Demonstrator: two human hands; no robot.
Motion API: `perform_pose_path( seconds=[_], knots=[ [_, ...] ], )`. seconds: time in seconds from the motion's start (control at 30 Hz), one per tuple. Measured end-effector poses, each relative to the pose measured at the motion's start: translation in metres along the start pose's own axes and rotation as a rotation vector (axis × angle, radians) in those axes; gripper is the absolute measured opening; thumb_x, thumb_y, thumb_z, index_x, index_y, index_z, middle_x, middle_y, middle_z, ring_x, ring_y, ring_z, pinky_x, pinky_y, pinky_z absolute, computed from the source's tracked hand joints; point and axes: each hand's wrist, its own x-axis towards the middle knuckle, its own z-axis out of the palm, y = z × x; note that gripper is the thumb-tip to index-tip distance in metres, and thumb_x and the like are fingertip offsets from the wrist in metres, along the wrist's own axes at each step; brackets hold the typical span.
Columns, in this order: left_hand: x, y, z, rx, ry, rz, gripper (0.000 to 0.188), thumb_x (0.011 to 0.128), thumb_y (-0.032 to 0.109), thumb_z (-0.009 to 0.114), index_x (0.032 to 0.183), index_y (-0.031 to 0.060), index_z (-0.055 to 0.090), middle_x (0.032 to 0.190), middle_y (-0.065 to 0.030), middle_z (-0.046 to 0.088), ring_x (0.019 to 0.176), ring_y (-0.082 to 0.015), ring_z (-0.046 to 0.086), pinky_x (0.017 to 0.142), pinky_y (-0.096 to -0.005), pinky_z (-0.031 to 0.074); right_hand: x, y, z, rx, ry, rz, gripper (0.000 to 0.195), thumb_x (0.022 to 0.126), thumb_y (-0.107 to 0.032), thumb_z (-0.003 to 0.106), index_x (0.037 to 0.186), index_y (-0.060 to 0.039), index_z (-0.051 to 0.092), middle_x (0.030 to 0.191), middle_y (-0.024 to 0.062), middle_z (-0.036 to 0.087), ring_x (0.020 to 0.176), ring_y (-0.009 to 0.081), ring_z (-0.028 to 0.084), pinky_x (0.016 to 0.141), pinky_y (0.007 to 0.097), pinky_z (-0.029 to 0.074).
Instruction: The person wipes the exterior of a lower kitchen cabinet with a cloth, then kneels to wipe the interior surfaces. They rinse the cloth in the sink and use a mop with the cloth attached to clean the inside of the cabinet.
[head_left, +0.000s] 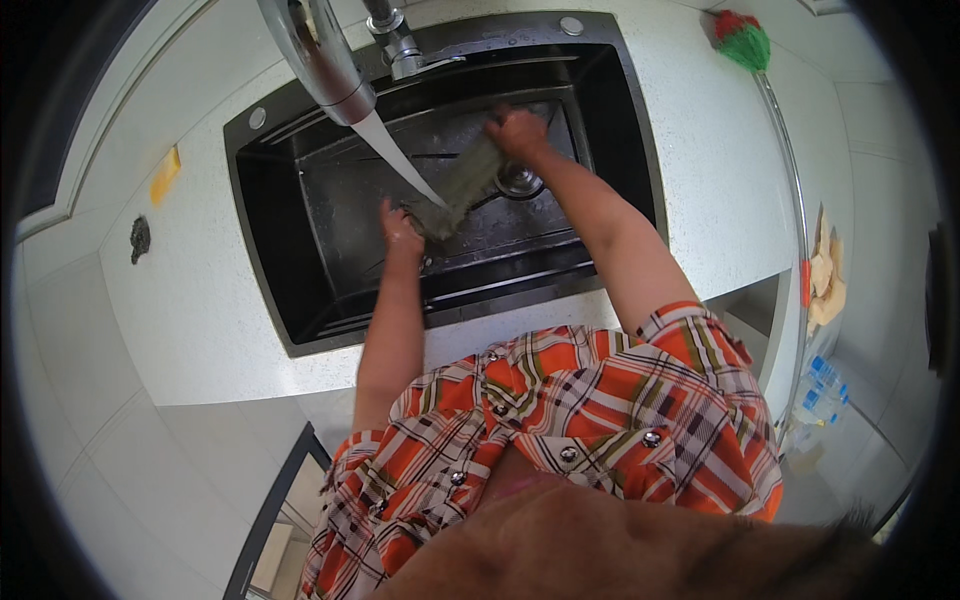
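Note:
A greyish-green cloth (471, 180) is stretched slantwise between my two hands, low inside the black sink (259, 225). My left hand (401, 229) grips its near-left end, with the index finger raised. The upper-right end is in my right hand (519, 133), just above the round metal drain (517, 180). A thick stream of water (397, 161) falls from the chrome faucet (351, 97) onto the middle of the cloth. The cloth's outline is blurred.
On the white countertop (195, 322) at left lie a yellow cloth or sponge (165, 176) and a dark scouring pad (140, 238). A long-handled red and green brush (742, 43) leans along the right side. Plastic bottles (819, 390) stand at the lower right.

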Motion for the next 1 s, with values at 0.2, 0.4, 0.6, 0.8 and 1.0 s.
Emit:
perform_pose_path(
  seconds=[0.2, 0.4, 0.6, 0.8, 1.0],
  knots=[
    [-0.029, -0.002, 0.044, 0.249, 0.179, -0.164, 0.071, 0.084, 0.067, 0.036, 0.135, 0.0181, 0.041, 0.13, -0.019, 0.048, 0.124, -0.0352, 0.042, 0.106, -0.05, 0.026, -0.043, -0.057, 0.109, 0.232, 0.277, -0.069, 0.04, 0.073, -0.027, 0.064, 0.107, -0.0098, 0.052, 0.101, 0.024, 0.058, 0.093, 0.0406, 0.057, 0.077, 0.0485, 0.047],
    [0.019, 0.019, -0.032, 0.012, -0.119, -0.027, 0.059, 0.086, 0.055, 0.046, 0.124, 0.0107, 0.05, 0.116, -0.0125, 0.055, 0.11, -0.0269, 0.049, 0.097, -0.0444, 0.035, -0.146, -0.171, 0.004, 0.56, -0.122, -0.403, 0.032, 0.077, -0.036, 0.06, 0.096, -0.0102, 0.057, 0.08, 0.0195, 0.063, 0.077, 0.0429, 0.061, 0.065, 0.0483, 0.048],
    [0.0, -0.021, 0.017, 0.408, -0.157, 0.325, 0.039, 0.089, 0.037, 0.054, 0.111, 0.0054, 0.057, 0.101, -0.0064, 0.059, 0.097, -0.0208, 0.055, 0.086, -0.036, 0.043, -0.051, -0.085, 0.028, 0.191, 0.044, -0.066, 0.037, 0.083, -0.043, 0.055, 0.091, -0.008, 0.064, 0.082, 0.0184, 0.066, 0.075, 0.0367, 0.064, 0.066, 0.0463, 0.048],
    [0.004, 0.006, -0.015, 0.204, -0.255, 0.305, 0.024, 0.089, 0.024, 0.058, 0.102, 0.0046, 0.06, 0.096, -0.0041, 0.061, 0.087, -0.0187, 0.058, 0.077, -0.0324, 0.047, -0.024, 0.0, -0.028, 1.315, -0.133, 0.253, 0.017, 0.073, -0.017, 0.07, 0.087, -0.0103, 0.063, 0.081, 0.0025, 0.062, 0.076, 0.016, 0.057, 0.069, 0.0301, 0.045],
    [-0.022, 0.027, -0.013, 0.613, -0.047, 0.596, 0.013, 0.085, 0.013, 0.06, 0.094, 0.0063, 0.066, 0.099, -0.0019, 0.063, 0.084, -0.0133, 0.058, 0.078, -0.0292, 0.046, -0.058, -0.013, -0.088, 1.063, -0.197, -0.131, 0.019, 0.069, -0.005, 0.065, 0.079, -0.0087, 0.05, 0.09, 0.0018, 0.057, 0.082, 0.0112, 0.052, 0.073, 0.026, 0.042]
  ],
)
